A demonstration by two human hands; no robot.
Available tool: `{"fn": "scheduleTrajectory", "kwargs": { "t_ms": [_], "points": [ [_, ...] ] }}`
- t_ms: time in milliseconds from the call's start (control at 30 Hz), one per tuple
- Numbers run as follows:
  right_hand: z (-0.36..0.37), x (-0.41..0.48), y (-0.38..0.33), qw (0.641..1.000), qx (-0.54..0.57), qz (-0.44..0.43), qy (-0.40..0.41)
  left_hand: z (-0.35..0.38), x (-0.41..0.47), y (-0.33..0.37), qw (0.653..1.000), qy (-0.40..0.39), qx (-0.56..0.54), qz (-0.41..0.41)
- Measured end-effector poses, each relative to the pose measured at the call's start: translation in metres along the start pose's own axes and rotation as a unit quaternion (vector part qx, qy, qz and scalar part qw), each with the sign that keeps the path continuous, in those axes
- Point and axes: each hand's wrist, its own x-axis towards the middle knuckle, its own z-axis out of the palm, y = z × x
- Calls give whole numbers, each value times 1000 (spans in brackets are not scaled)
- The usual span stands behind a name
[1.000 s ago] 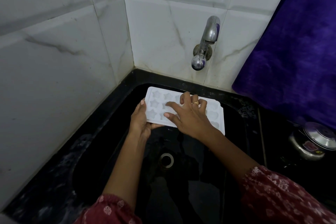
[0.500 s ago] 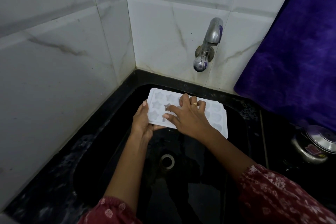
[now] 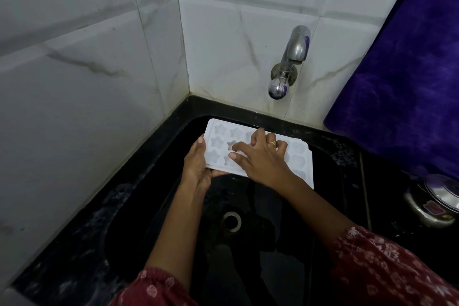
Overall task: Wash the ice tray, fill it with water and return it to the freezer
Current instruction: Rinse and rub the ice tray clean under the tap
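Tray (image 3: pixel 301 165) unmoved below the tap (image 3: pixel 291 62), left hand (image 3: pixel 196 169) still gripping its edge, right hand (image 3: pixel 263 161) splayed flat on top, white, star moulds

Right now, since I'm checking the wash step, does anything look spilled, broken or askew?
Nothing stands out. The ice tray looks whole, held over the sink by the left hand, right hand on its moulds. No water runs from the tap.

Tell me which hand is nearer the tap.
Right. The right hand lies on top of the ice tray, below and in front of the tap; the left hand grips the tray's left end, farther off to the side.
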Motion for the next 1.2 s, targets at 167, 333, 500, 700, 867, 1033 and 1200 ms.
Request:
{"fn": "scheduleTrajectory", "kwargs": {
  "t_ms": [167, 333, 500, 700, 867, 1033, 1200],
  "points": [
    [-5, 3, -12, 997, 2, -18, 75, 0, 1, -2, 1000, 1, -14, 0],
    [1, 9, -22, 998, -23, -49, 13, -3, 3, -5, 1000, 0, -11, -6],
    [7, 14, -27, 998, -26, -54, -12, -5, 4, -7, 1000, -11, -7, -1],
    [8, 16, -26, 998, -31, -55, -5, -5, 5, -9, 1000, -12, -9, 5],
    [11, 16, -27, 997, -58, -54, 19, -6, 5, -7, 1000, -13, -8, 7],
    [10, 14, -29, 998, -14, -57, 0, -8, 7, -4, 1000, -9, 6, 17],
    [-2, -1, -15, 998, 5, -45, 43, -10, 10, -4, 1000, -11, -8, -1]
  ]
}}
